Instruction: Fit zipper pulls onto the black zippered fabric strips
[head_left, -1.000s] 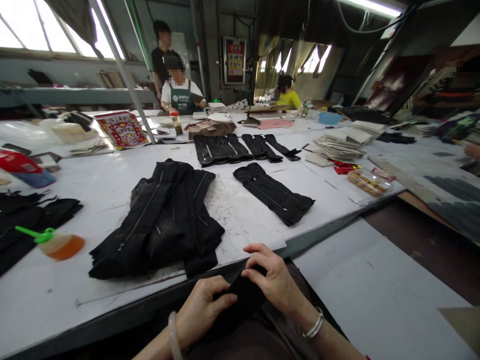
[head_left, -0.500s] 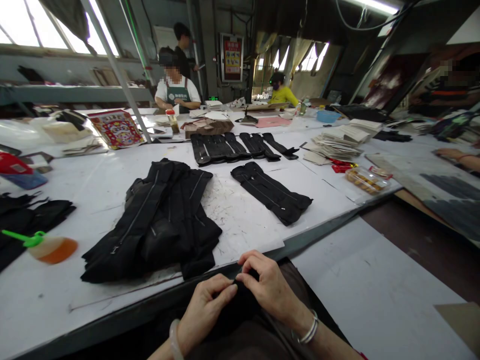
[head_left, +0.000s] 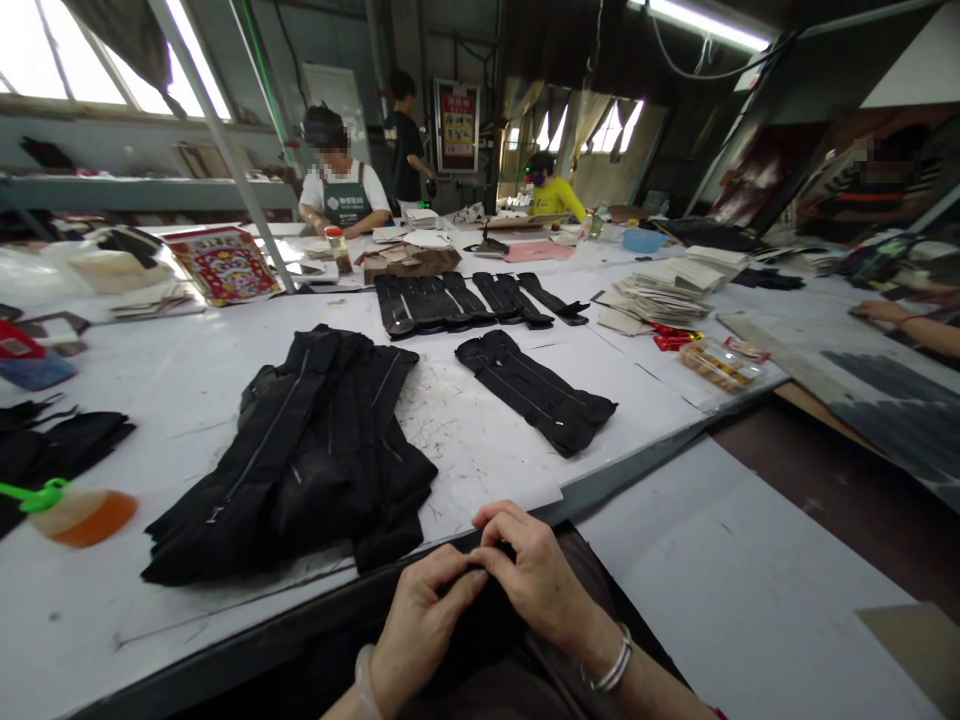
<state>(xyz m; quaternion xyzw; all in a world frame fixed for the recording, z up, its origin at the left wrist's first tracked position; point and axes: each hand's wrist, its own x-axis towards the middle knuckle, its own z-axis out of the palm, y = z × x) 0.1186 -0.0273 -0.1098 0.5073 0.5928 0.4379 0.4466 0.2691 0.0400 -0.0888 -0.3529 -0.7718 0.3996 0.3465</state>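
My left hand (head_left: 429,610) and my right hand (head_left: 529,568) meet at the table's near edge, thumbs and fingertips pinched together. Between and below them is black fabric (head_left: 491,612), its edge apparently caught in both pinches; its full shape is lost against dark clothing. Just beyond lies a heap of black fabric pieces with zippers (head_left: 300,450). To its right rests a smaller stack of black zippered pieces (head_left: 536,390). Farther back, a row of black zippered strips (head_left: 450,303) is spread across the white tabletop (head_left: 480,440).
An orange-filled squeeze bottle (head_left: 82,515) with a green spout lies at left. On the right are paper stacks (head_left: 667,290) and a clear food box (head_left: 720,365). A metal pole (head_left: 225,150) rises at the back left. Several people work around the table.
My hands have drawn closer together, the left moving slightly right, fingertips still pinched. The whole view has shifted a little. In the background, a standing person has moved to the right.
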